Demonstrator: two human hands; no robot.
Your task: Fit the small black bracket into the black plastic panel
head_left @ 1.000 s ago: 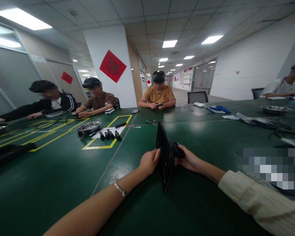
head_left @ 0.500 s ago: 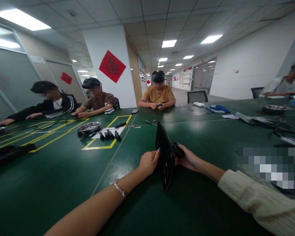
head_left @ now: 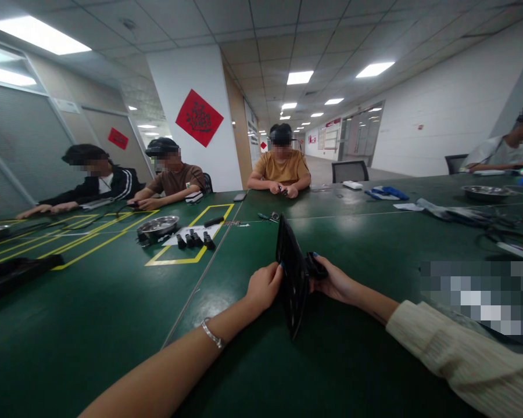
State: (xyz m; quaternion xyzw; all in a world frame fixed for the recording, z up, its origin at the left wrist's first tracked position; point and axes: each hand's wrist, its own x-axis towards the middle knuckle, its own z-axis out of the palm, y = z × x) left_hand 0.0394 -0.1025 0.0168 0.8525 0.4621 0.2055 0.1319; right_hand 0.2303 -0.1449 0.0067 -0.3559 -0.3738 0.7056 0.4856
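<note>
In front of me a thin, glossy black panel [head_left: 293,284] stands on edge, turned nearly side-on, so its exact kind cannot be told. My left hand [head_left: 265,285] is closed at its left face, thumb pressed on the surface and the other fingers partly hidden. A black block-like part [head_left: 316,266] sticks out from the panel's right side. Around that part my right hand [head_left: 335,282] is closed, with its thumb on top and most of its fingers hidden.
Several black cylindrical parts [head_left: 195,239] stand on white paper beside a metal bowl [head_left: 157,225]. A black tray [head_left: 20,276] lies far left, a small tool [head_left: 268,217] beyond the panel. Plastic bags [head_left: 451,210] and another bowl [head_left: 486,193] are at right. Co-workers sit around the green table [head_left: 226,360].
My hands and the black panel have hardly moved. At the far left, a co-worker has drawn an outstretched arm back; the person opposite has shifted their hands slightly.
</note>
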